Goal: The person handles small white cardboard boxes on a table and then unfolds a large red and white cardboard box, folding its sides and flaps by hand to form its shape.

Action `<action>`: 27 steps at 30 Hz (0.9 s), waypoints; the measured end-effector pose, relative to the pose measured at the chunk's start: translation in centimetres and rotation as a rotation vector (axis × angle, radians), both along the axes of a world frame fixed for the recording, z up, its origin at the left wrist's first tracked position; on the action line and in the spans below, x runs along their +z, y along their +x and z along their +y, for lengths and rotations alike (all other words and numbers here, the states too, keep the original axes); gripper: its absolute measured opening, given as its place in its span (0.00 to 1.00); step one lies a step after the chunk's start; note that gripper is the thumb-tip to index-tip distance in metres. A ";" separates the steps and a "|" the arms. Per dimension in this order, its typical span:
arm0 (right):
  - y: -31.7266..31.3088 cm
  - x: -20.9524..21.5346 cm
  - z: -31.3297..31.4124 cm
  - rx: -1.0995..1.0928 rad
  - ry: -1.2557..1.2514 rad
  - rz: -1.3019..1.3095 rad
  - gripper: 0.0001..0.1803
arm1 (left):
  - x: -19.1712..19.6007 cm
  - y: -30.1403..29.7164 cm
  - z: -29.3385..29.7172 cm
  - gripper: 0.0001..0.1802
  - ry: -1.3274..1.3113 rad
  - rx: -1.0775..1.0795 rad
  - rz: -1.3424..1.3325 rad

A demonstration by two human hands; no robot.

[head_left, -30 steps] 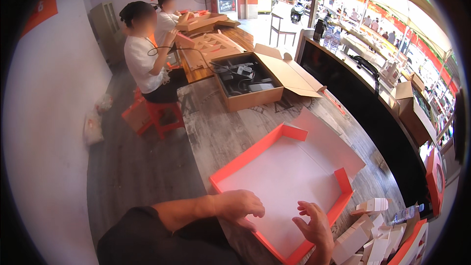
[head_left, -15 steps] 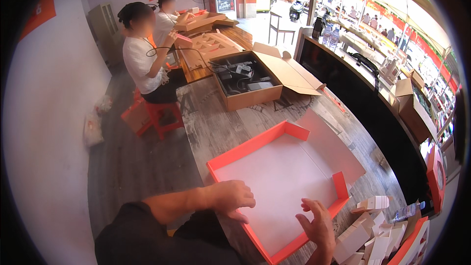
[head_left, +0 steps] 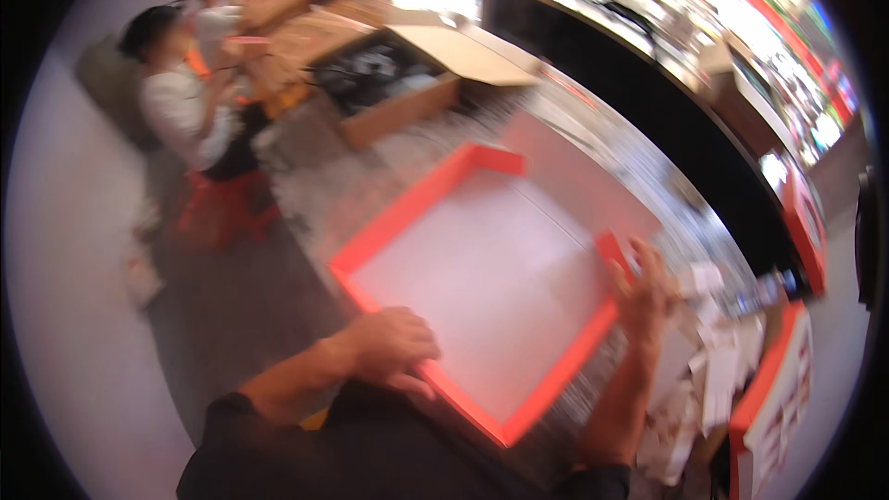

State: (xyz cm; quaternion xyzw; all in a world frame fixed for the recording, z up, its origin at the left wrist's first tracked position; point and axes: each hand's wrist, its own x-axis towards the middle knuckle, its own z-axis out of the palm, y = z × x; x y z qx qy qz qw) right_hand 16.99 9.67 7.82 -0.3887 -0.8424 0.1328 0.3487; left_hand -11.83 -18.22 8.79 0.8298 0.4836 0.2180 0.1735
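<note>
Now the left hand [head_left: 394, 347] presses closed on the near rim of the orange tray [head_left: 482, 282] lying flat on the tabletop [head_left: 352, 185]; the right hand [head_left: 644, 292], earlier hovering open, grips its right wall; folding seems underway.

Single view, head-worn fisheye camera, looking steeply down and forward over wooden table [head_left: 370, 194]. Picture upright, unmirrored; dark circular rim, straight edges bowed near border. Near field: own forearms entering from lower edge, left hand [head_left: 389, 347] and right hand [head_left: 644, 292] at orange-rimmed tray [head_left: 482, 278], close to lens. Far field, upper left: seated people [head_left: 185, 102]; cardboard box [head_left: 398, 83] beyond. Frame motion-blurred.
</note>
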 end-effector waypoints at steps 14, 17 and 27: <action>2.1 -2.9 2.9 -0.210 -0.249 -0.350 0.15 | -0.4 0.0 0.3 0.27 -0.105 0.007 0.054; 2.2 -2.5 2.9 -0.220 -0.286 -0.366 0.14 | -0.6 0.0 0.6 0.27 -0.134 -0.011 0.072; 4.3 -4.1 5.1 -0.181 -0.506 -0.068 0.17 | 0.0 0.3 1.0 0.24 -0.233 -0.019 0.167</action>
